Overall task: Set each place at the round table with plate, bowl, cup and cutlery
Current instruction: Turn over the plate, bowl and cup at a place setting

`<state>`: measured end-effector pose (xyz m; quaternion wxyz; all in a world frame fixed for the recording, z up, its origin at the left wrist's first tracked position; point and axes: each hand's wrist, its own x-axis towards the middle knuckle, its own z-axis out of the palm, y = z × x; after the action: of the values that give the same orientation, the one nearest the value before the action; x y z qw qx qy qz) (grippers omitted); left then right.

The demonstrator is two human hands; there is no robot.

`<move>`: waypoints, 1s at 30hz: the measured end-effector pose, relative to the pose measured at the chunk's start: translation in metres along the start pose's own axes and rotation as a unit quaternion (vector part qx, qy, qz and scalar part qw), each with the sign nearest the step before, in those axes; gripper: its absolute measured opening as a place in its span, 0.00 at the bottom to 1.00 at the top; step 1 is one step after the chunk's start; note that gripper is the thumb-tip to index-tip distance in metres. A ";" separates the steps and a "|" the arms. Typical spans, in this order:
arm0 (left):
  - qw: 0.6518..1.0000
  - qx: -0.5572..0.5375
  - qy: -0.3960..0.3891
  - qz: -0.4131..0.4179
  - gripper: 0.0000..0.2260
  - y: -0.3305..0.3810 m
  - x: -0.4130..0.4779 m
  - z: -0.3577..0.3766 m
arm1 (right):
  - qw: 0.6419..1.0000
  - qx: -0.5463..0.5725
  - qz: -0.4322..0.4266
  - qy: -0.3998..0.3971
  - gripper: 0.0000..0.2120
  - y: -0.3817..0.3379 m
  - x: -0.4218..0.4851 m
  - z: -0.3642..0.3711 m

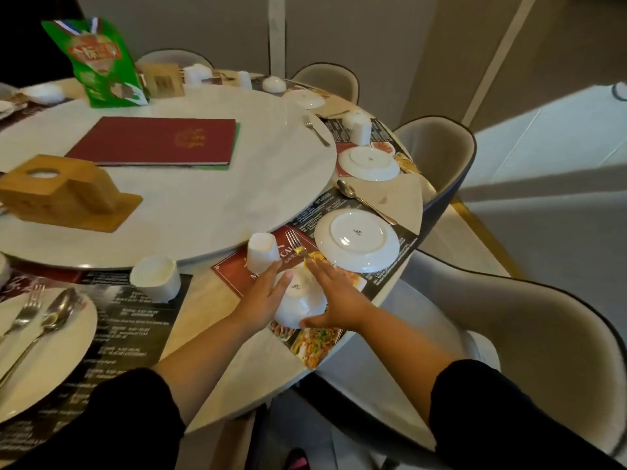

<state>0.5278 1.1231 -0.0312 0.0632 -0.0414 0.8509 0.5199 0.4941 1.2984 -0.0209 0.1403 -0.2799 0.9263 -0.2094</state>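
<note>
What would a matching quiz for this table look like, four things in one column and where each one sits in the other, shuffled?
Things:
1. red menu folder
2. green packet
3. upturned white bowl
4. wooden holder

Places:
A. on a placemat, between the left hand and the right hand
B. standing upright at the far side of the turntable
C. lying flat near the middle of the turntable
D. at the near left edge of the turntable

Pairs: 1-C, 2-B, 3-A, 4-D
</note>
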 end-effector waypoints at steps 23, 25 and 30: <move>0.963 -0.185 0.129 -0.148 0.12 0.007 -0.013 -0.020 | 0.806 0.526 0.161 -0.218 0.17 -0.013 0.056 -0.041; 0.963 -0.156 0.133 -0.177 0.14 0.005 -0.017 -0.019 | 0.864 0.445 0.163 -0.169 0.18 -0.015 0.059 -0.038; 0.965 -0.102 0.108 -0.214 0.14 -0.001 -0.025 -0.013 | 0.960 0.223 0.069 -0.154 0.29 -0.008 0.062 -0.019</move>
<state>0.5513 1.1115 -0.0223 0.0765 -0.2848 0.7661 0.5711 0.4404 1.2623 -0.0100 0.3543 -0.2058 0.8404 -0.3549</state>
